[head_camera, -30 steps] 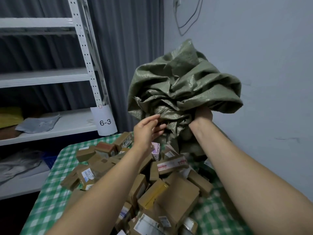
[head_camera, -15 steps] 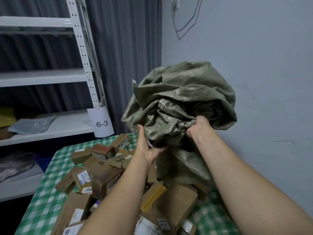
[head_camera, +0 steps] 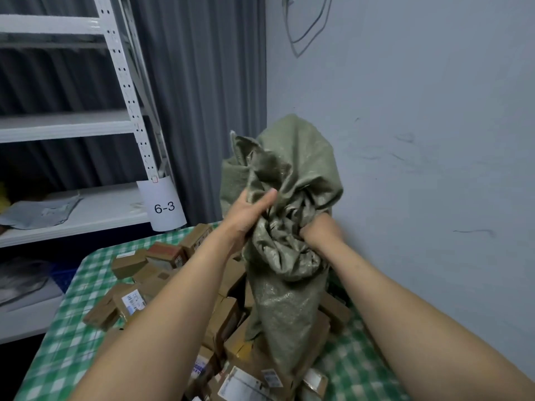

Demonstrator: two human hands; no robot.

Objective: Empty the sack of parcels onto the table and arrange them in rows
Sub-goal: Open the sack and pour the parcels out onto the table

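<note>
Crumpled olive-green woven plastic sack (head_camera: 289,204) bunched up above table, looks empty now. Left hand (head_camera: 249,215) fingers curled round folds, right hand (head_camera: 318,230) fist buried in fabric, probably balling it up. Brown cardboard parcels (head_camera: 162,273) heaped on green-white checked tablecloth (head_camera: 66,340), no rows yet.

The sack (head_camera: 292,180) was coarse woven plastic cloth, olive green with a faint sheen along its creases. The parcels (head_camera: 162,256) were matt brown cardboard bearing glossy white paper labels. The table (head_camera: 72,342) carried a smooth green-and-white checked cover. The shelving (head_camera: 121,68) was white-painted perforated metal.
</note>
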